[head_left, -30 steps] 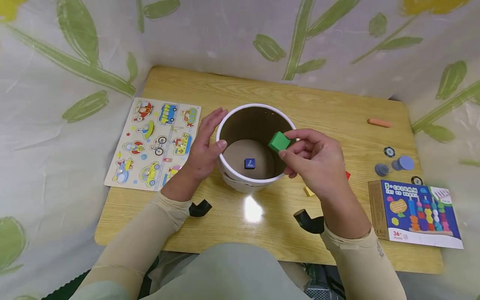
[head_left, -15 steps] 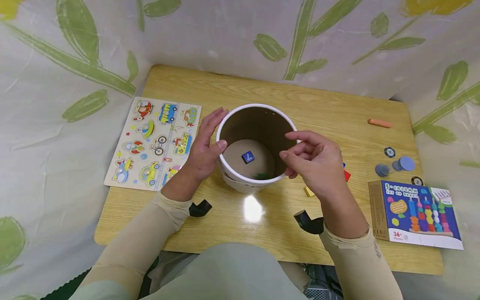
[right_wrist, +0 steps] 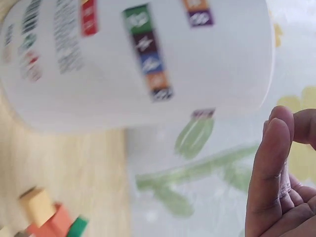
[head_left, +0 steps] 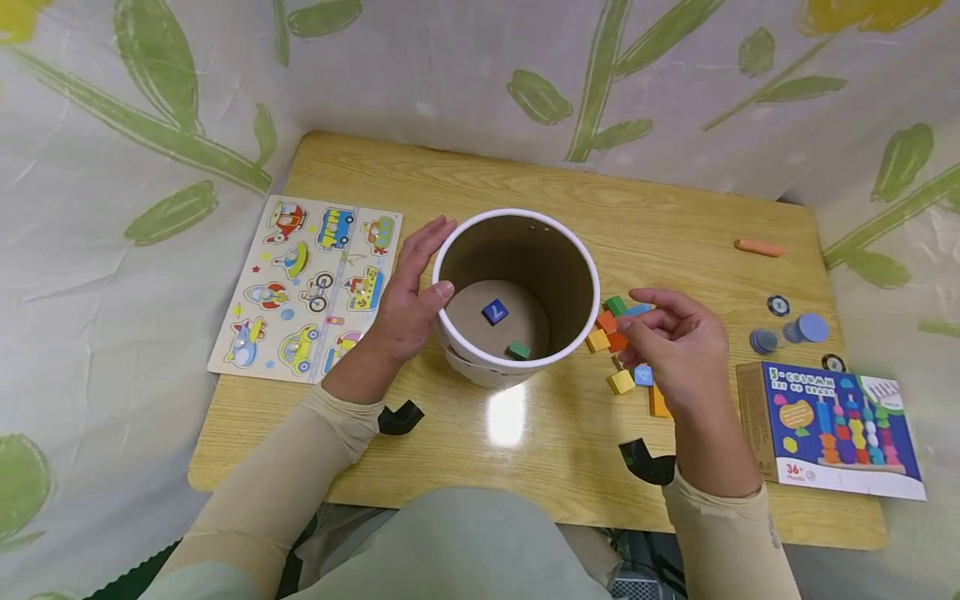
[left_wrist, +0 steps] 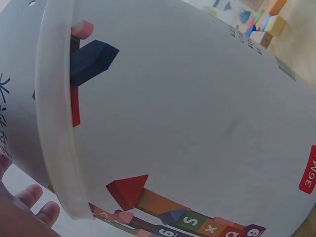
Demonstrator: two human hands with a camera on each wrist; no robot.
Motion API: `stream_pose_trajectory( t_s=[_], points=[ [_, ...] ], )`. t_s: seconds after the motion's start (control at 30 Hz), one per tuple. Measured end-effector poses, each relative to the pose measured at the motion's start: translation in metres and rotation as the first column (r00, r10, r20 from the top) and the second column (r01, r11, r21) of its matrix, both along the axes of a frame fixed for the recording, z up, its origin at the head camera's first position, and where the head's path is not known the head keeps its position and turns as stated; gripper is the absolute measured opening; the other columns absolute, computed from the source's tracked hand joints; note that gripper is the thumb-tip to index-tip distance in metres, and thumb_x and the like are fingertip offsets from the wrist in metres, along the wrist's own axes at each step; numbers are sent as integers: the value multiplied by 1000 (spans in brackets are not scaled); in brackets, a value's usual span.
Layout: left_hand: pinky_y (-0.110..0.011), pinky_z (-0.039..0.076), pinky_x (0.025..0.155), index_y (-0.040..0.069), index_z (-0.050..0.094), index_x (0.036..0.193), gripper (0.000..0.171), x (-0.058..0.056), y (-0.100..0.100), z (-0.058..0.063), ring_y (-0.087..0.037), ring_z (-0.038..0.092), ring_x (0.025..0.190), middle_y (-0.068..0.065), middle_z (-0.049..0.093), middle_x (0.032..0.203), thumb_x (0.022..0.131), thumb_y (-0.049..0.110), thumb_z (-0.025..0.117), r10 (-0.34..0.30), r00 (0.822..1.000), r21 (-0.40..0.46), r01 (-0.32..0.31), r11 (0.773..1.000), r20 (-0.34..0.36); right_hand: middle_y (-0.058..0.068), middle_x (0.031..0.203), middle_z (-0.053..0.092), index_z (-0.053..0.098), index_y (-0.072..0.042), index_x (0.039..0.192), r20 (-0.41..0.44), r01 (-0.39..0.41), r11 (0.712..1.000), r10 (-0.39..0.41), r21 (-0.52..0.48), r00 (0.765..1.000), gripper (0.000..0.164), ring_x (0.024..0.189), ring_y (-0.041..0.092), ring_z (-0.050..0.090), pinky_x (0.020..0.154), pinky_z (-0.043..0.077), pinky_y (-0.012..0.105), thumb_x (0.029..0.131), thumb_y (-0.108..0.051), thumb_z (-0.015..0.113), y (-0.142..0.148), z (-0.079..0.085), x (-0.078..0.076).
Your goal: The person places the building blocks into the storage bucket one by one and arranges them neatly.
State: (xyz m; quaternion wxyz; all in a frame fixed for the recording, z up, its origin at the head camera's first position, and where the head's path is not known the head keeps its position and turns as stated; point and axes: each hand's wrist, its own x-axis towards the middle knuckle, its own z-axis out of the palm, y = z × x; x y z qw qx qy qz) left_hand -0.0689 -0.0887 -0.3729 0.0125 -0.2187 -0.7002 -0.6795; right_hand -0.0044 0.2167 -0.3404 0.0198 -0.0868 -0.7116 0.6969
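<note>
A white-rimmed round bucket (head_left: 517,250) stands on the table. On its floor lie a blue block (head_left: 495,312) marked with a 7 and a green block (head_left: 518,351). My left hand (head_left: 408,300) rests against the bucket's left side, thumb at the rim and fingers extended along the outside. To the right of the bucket, my right hand (head_left: 678,346) hovers over a pile of small coloured blocks (head_left: 598,340), partly hiding them. Its fingers are loosely bent, with nothing visible between thumb and fingertips; the right wrist view shows these fingers (right_wrist: 274,153) beside the bucket's printed wall.
A vehicle picture board (head_left: 315,287) lies on the left of the wooden table (head_left: 480,179). At the right are a bead-set box (head_left: 840,429), a small blue-capped container (head_left: 806,327), dark discs (head_left: 778,304) and an orange stick (head_left: 759,247). Flowered sheeting surrounds the table.
The green block has left my right hand and dropped into the bucket; the blue block has shifted slightly. My right hand has moved right, to the block pile. The left hand stays put.
</note>
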Motion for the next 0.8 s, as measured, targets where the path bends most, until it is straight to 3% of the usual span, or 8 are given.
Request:
stream_pose_trajectory(
  t_s=[0.23, 0.37, 0.53, 0.67, 0.8],
  points=[
    [-49, 12, 110, 0, 37, 142, 63, 0, 0, -1, -21, 18, 140, -18, 22, 150, 82, 15, 47, 6, 1000, -10, -6, 1000, -4, 10, 71, 66, 65, -1, 110, 87, 156, 980, -167, 123, 982, 36, 47, 22, 62, 49, 54, 35, 77, -9, 76, 22, -50, 20],
    [-49, 12, 110, 0, 37, 142, 63, 1, 0, -2, -22, 18, 141, -18, 22, 151, 82, 15, 47, -1, 1000, -9, 1, 1000, -1, 8, 71, 68, 64, -2, 114, 174, 231, 956, -262, 179, 949, 40, 47, 22, 63, 49, 54, 35, 76, -11, 77, 32, -85, 37],
    [-49, 12, 110, -1, 36, 142, 62, 1, 0, -1, -23, 17, 141, -19, 21, 151, 82, 15, 46, -5, 1000, -6, 5, 1000, 2, 6, 74, 69, 63, -4, 120, 272, 287, 941, -328, 180, 905, 46, 53, 20, 65, 54, 55, 34, 77, -12, 77, 39, -125, 57],
    [-49, 13, 110, -1, 36, 142, 61, 1, 0, 0, -23, 17, 141, -19, 21, 151, 83, 12, 47, -4, 1000, -1, 4, 1000, 8, 7, 79, 70, 64, -5, 120, 285, 308, 933, -351, 183, 892, 42, 57, 22, 66, 57, 55, 33, 79, -6, 73, 40, -145, 67],
    [-49, 13, 111, -1, 35, 142, 61, 0, 0, -1, -22, 17, 141, -19, 20, 151, 84, 10, 46, -12, 1000, 7, 12, 1000, 1, 9, 81, 70, 65, -7, 120, 292, 313, 926, -365, 210, 884, 40, 60, 25, 67, 58, 55, 33, 80, -3, 71, 40, -154, 68]
  ],
)
